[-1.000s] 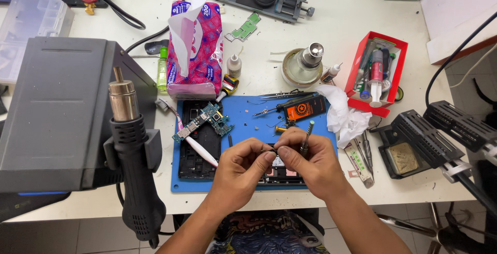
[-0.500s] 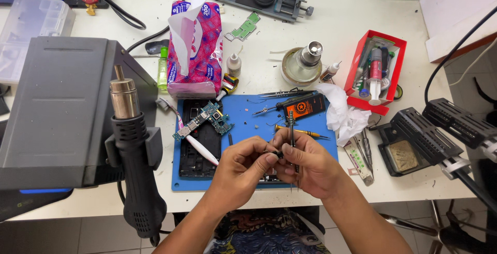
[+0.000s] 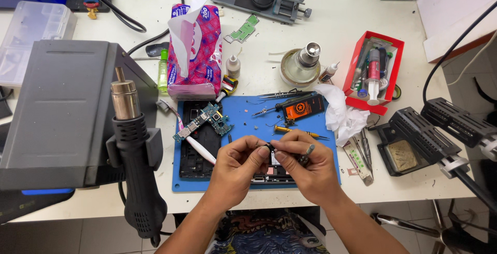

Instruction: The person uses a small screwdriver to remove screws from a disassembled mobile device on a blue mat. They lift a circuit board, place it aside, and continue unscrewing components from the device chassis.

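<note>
**Bench inspection: small component held between both hands over the repair mat**

The small dark part (image 3: 269,147) sits pinched between the fingertips of both your hands, raised just above the near edge of the blue mat (image 3: 248,117). It is too small to identify further.

Your left hand (image 3: 239,168) is closed in a fingertip pinch on the part's left side, thumb and forefinger meeting at it. Your right hand (image 3: 305,166) pinches the other side, while its remaining fingers curl around a slim metal-tipped tool (image 3: 306,153) tucked against the palm. In my judgement, parking the tool there frees the fingertips for fine handling without setting it down.

Directly beneath your hands lies an opened phone frame (image 3: 274,173), partly hidden. A second dark phone body (image 3: 196,153) rests on the mat's left side, with a green circuit board (image 3: 204,122) laid across its top and a white spudger (image 3: 199,150) running diagonally over it. Tweezers (image 3: 279,95) and a black-and-orange screwdriver (image 3: 297,106) lie at the mat's far edge, a yellow-handled driver (image 3: 295,131) nearer you.

Beyond the mat: crumpled white tissue (image 3: 341,114) to the right, a red tray (image 3: 375,73) of tubes, a pink tissue packet (image 3: 195,52), and the hot-air wand (image 3: 135,155) holstered on its grey station (image 3: 62,109) at left.
</note>
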